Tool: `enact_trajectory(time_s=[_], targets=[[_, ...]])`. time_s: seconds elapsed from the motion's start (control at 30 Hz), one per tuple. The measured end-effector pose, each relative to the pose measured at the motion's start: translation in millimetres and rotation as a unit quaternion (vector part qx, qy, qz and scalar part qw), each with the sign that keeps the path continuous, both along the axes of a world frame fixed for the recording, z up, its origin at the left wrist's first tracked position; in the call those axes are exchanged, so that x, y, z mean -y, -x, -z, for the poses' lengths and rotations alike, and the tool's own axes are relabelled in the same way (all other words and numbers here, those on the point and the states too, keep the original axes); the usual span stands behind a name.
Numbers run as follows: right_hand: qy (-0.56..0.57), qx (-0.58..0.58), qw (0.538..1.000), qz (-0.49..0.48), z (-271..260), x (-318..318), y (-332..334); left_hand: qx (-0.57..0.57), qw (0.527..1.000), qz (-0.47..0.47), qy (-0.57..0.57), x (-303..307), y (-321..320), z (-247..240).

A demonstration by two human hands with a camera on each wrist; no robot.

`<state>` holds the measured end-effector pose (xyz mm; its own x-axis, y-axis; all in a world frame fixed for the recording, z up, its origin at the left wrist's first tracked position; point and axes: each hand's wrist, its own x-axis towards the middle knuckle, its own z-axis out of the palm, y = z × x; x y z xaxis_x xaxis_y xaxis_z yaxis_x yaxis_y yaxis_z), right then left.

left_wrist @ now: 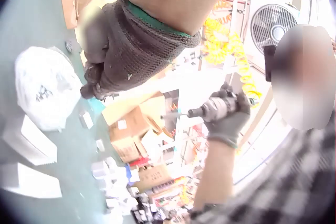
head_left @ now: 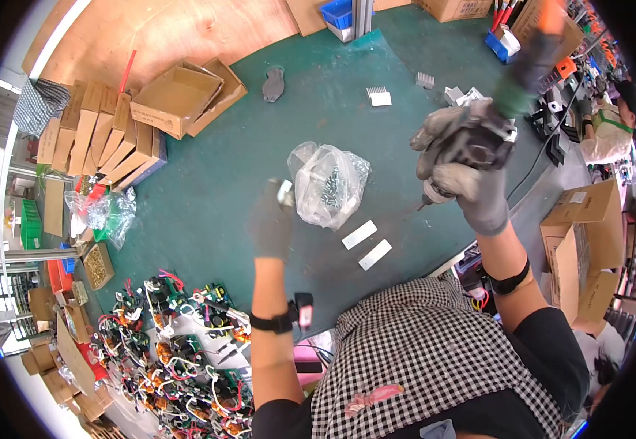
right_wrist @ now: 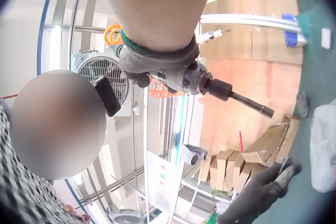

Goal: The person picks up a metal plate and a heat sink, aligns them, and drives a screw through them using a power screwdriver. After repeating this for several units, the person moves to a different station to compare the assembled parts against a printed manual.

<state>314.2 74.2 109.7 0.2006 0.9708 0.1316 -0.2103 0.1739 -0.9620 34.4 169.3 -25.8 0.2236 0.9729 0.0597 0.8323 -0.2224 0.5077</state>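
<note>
My left hand (head_left: 270, 227), in a dark grey glove, is held above the green table, left of a clear plastic bag (head_left: 316, 186). Its fingers pinch a small pale piece (head_left: 284, 192), mostly covered by the glove; what kind it is I cannot tell. Dark small parts lie inside the bag. My right hand (head_left: 471, 157), gloved too, is raised at the right and grips a power screwdriver (right_wrist: 191, 81) with a long bit (right_wrist: 252, 104). Two white rectangular blocks (head_left: 359, 234) lie side by side on the table between the bag and my apron.
Finned metal pieces (head_left: 380, 96) lie toward the table's back right. Cardboard boxes (head_left: 179, 99) stand at the back left. Many wired circuit boards (head_left: 179, 351) are piled at the front left. An open carton (head_left: 585, 241) is at the right, and a person (head_left: 610, 135) is beyond.
</note>
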Motion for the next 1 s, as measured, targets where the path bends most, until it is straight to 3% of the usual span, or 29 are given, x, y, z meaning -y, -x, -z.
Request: enact_trajectory(time_s=[0.13,0.23,0.3,0.37,0.47,0.5,0.53,0.6,0.67,0.7,0.73,0.8,0.83,0.9,0.93,1.0], targets=[[0.110,0.079,0.990,0.033,36.4,-13.8,-6.7,-0.201,0.977,-0.068,0.034,-52.8,21.3,5.1],[0.165,0.162,0.970,0.081,99.6,-9.3,-26.5,-0.272,0.961,-0.016,-0.052,-41.9,2.3,0.6],[0.236,0.247,0.935,0.092,121.7,-6.8,-37.1,-0.101,0.990,0.046,0.088,-21.1,-18.7,20.9],[0.285,0.315,0.900,0.098,135.8,-7.8,-40.7,-0.053,0.981,0.070,0.171,3.6,-47.7,36.8],[0.310,0.374,0.867,0.108,151.2,-7.7,-45.2,-0.206,0.960,0.078,0.175,18.4,-87.5,33.3],[0.310,0.378,0.865,0.114,158.6,-4.7,-45.1,-0.201,0.965,0.067,0.156,15.6,-91.0,32.8],[0.310,0.382,0.862,0.121,165.8,-1.1,-46.8,-0.080,0.978,0.025,0.189,9.3,-90.8,45.4],[0.315,0.365,0.867,0.125,177.2,1.3,-48.8,0.161,0.955,-0.047,0.247,-15.4,-85.1,77.9],[0.327,0.335,0.874,0.131,168.7,5.5,-48.6,0.150,0.964,0.011,0.220,-34.2,-98.8,69.1],[0.334,0.316,0.878,0.133,156.1,5.7,-47.3,0.145,0.978,0.054,0.141,-49.0,-102.6,70.0],[0.320,0.254,0.905,0.118,178.0,4.0,-54.8,0.152,0.981,0.102,0.066,-67.3,-109.5,71.9],[0.330,0.336,0.872,0.135,150.5,0.7,-50.2,0.153,0.974,0.168,-0.002,-118.6,-113.7,78.8],[0.357,0.372,0.851,0.104,145.5,-1.8,-57.0,0.417,0.881,0.182,0.132,-134.2,-124.0,96.7],[0.340,0.387,0.845,0.139,145.8,-4.9,-59.0,0.272,0.933,0.237,-0.001,-138.5,-175.0,2.1],[0.391,0.358,0.843,0.090,143.4,-5.9,-65.3,0.302,0.940,0.156,0.029,-123.6,-183.2,-8.7],[0.368,0.428,0.820,0.094,188.6,-5.8,-62.4,0.423,0.871,0.149,0.200,-139.2,-174.3,31.2]])
